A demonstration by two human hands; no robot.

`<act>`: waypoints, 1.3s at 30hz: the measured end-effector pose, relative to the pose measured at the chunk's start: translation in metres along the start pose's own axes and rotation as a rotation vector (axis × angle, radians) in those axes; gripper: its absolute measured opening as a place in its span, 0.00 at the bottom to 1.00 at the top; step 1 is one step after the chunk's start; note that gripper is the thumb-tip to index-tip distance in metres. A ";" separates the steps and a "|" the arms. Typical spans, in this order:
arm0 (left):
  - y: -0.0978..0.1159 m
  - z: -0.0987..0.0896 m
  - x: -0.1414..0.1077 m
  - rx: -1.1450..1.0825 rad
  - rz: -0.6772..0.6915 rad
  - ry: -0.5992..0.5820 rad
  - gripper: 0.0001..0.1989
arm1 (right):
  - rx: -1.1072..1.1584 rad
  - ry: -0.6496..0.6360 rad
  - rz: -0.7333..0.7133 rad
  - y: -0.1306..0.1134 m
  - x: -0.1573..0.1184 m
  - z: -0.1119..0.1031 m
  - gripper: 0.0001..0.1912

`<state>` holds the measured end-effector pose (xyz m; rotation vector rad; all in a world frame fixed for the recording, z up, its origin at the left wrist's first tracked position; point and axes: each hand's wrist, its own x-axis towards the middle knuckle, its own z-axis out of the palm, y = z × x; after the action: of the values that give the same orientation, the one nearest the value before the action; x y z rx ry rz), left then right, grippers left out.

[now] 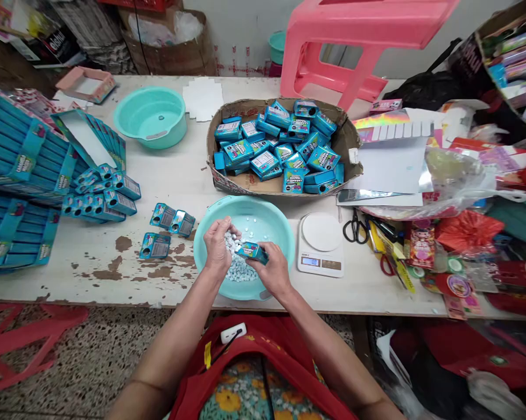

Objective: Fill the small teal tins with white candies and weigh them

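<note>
My right hand (273, 269) grips a small blue candy box (251, 251) over a turquoise basin (284, 233). Small whitish candies (242, 272) lie heaped in that basin, with a few scattered toward its far side. My left hand (218, 244) is at the basin's left part, fingers curled around some of the candies beside the box's left end. To the left, three small blue boxes (155, 245) lie on the worn table. Behind the basin, a cut-down cardboard box (284, 189) holds many blue candy boxes (265, 163).
A white digital scale (321, 248) stands right of the basin, then black-handled scissors (356, 228) and clutter. Stacked blue display cartons (22, 169) and a group of small boxes (101, 201) fill the left. Another turquoise basin (151, 111) and a pink stool (359, 35) are at the back.
</note>
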<state>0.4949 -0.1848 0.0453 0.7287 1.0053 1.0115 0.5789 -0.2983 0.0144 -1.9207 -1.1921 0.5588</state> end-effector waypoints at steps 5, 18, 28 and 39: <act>0.005 0.006 -0.003 0.055 0.041 0.004 0.15 | 0.022 -0.021 0.007 -0.001 0.000 -0.002 0.15; 0.000 0.008 -0.003 0.055 0.061 0.011 0.13 | 0.132 0.035 0.050 0.005 -0.002 -0.001 0.17; 0.010 0.005 -0.012 0.052 0.085 -0.086 0.13 | 0.337 0.008 0.140 0.014 -0.005 -0.004 0.17; -0.075 -0.065 -0.003 1.840 -0.054 -0.506 0.29 | 0.413 0.120 0.203 0.043 -0.009 -0.006 0.19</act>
<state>0.4592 -0.2124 -0.0433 2.2402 1.2880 -0.4871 0.6019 -0.3190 -0.0169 -1.6982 -0.7407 0.7236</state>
